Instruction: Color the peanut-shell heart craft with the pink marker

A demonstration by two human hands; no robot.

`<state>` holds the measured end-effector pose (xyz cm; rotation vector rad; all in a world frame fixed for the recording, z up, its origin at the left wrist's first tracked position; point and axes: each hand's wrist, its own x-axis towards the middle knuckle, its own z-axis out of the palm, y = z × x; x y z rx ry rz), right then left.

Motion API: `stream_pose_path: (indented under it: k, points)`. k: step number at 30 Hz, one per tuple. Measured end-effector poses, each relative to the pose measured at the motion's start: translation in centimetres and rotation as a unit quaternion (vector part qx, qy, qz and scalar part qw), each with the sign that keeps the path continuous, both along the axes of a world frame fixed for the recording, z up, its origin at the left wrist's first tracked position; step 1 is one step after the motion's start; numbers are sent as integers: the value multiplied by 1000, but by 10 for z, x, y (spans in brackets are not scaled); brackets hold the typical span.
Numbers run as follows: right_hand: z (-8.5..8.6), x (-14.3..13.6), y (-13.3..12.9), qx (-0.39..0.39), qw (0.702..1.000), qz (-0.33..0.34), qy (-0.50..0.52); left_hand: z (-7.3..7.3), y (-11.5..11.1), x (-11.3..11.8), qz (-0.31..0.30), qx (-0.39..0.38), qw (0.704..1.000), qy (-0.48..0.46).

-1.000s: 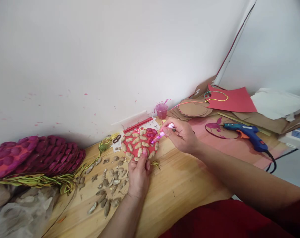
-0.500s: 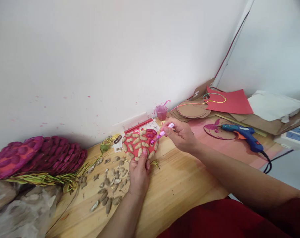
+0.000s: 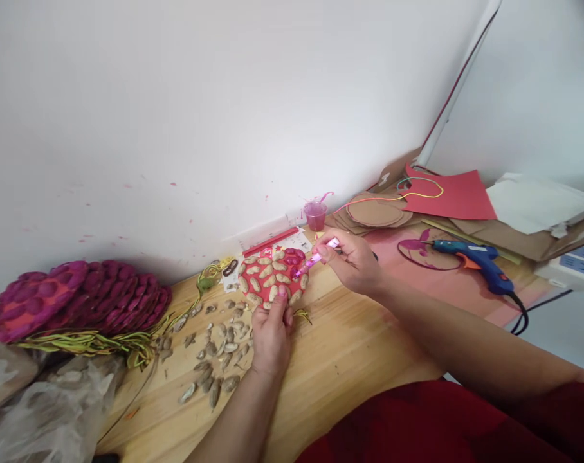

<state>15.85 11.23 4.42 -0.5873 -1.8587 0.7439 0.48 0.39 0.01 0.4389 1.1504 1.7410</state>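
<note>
Still holding the brush (image 3: 314, 260) in right-hand fingers (image 3: 339, 264) against the peanut-covered disc (image 3: 271, 280), pinched mid-frame by left-hand fingers (image 3: 278, 310), with no clear change in coverage, so apparently lingering on one purple patch (image 3: 294, 256).

From my remote seat I can't make out any word, brand or number on the feed. I see a pale label (image 3: 476, 248) along the barrel of the blue glue gun (image 3: 489, 258), dark marks on the white paper (image 3: 300, 240) lying by the wall, and a white patch (image 3: 385, 176) on the upright cardboard (image 3: 399, 166), yet all are too small for me to read. At the right edge I get blue panels (image 3: 579, 262) on a white unit (image 3: 552, 272), with lighter shapes that I can't resolve into signs.
</note>
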Motion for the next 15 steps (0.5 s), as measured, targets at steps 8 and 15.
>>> stream_pose_path:
  k: [8,15]
  points:
    - [0,0,0,-17,1000,8,2,0,-1,0,4,0,1000,-7]
    - [1,1,1,-9,1000,-3,5,1,-1,0,1,-5,1000,-14]
